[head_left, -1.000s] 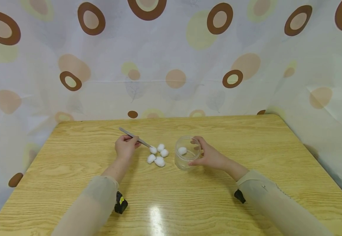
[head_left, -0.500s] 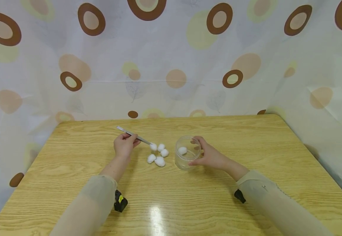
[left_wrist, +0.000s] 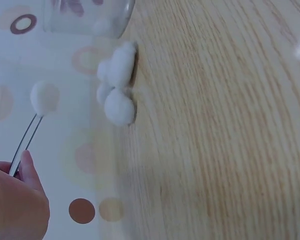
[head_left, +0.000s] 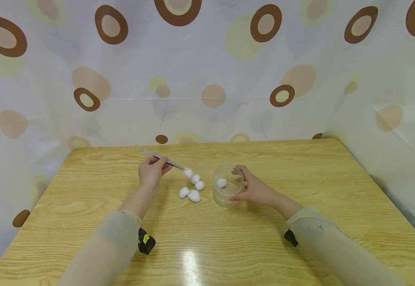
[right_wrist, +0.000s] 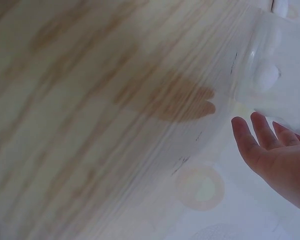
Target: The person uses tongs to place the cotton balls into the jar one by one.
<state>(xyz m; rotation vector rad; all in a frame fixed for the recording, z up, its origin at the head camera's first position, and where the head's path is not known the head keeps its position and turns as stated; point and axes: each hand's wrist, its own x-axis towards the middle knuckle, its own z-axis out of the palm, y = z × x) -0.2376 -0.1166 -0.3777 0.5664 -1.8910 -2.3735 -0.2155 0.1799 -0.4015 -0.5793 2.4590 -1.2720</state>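
My left hand [head_left: 151, 173] pinches metal tweezers [head_left: 174, 165] between thumb and fingers. At the tweezers' tips is a white cotton ball [left_wrist: 44, 98], raised off the table in the left wrist view. Several other cotton balls [head_left: 194, 196] lie in a small cluster just below it. To their right stands a clear glass jar [head_left: 219, 198] with one cotton ball [head_left: 221, 183] inside. My right hand [head_left: 255, 190] holds the jar from its right side, thumb in front and fingers behind. The right wrist view shows its fingers [right_wrist: 262, 131] curved at the glass.
Everything is on a wood-grain table [head_left: 207, 238]. A patterned curtain [head_left: 193, 79] hangs along the back and both sides. Black wrist devices [head_left: 146, 241] show beneath both sleeves.
My left hand has lifted the tweezers with a cotton ball up and slightly right, away from the cluster. The right hand and jar stay in place.
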